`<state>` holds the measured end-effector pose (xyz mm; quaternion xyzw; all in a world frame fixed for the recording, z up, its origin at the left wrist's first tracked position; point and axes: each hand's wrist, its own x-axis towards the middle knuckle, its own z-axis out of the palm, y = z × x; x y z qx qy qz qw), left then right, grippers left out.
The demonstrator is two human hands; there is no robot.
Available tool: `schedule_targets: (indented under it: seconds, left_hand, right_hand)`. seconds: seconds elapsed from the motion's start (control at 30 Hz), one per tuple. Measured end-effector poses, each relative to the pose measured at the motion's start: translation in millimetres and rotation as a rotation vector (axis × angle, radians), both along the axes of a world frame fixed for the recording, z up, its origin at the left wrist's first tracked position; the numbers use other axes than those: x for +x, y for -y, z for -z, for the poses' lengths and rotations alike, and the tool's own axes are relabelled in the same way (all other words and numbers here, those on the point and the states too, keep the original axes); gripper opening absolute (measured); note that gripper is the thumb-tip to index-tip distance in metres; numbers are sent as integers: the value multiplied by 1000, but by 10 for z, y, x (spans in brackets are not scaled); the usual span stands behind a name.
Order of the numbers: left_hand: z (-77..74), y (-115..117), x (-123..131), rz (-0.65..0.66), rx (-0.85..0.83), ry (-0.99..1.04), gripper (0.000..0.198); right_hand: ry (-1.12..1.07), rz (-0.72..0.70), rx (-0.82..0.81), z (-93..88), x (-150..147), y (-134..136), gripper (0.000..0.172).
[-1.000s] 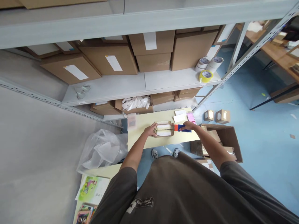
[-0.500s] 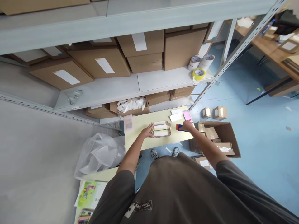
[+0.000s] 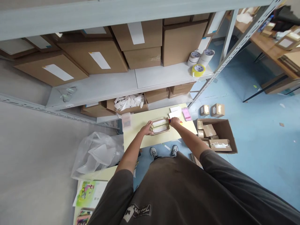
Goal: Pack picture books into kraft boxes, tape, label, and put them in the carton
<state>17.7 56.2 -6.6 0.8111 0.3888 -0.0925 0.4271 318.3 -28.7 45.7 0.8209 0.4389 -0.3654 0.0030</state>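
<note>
A small cardboard box (image 3: 159,125) with two long white patches and shiny tape along its middle lies on the pale yellow table (image 3: 134,139). My left hand (image 3: 147,128) grips its left end, fingers curled around the edge. At the box's right end, my right hand (image 3: 175,121) is closed around a blue-and-red hand tool (image 3: 169,120). The fist covers most of this tool, so its exact kind does not show. White paper slips (image 3: 175,112) and a pink printed packet (image 3: 186,114) lie just beyond my right hand.
A metal shelf (image 3: 159,76) with large cartons (image 3: 103,56) and tape rolls (image 3: 198,70) stands behind the table. To the right, an open carton (image 3: 229,132) holds several small boxes. A clear plastic bag (image 3: 98,153) bulges at the left.
My right hand has moved left with the blue-and-red hand tool, from beside the pink packet to the box's right end. My left hand keeps hold of the box.
</note>
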Motion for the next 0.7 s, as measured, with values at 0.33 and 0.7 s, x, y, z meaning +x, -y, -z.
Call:
schedule_targets:
  seconds: [0.33,0.7]
  left_hand:
    - [-2,46,1,-16,15,-33,127]
    - [14,59,-88,-82,-46,58,127]
  right_hand:
    - [187,152,-129,277,137,657,54]
    - [-29,119,71,150,-20,718,59]
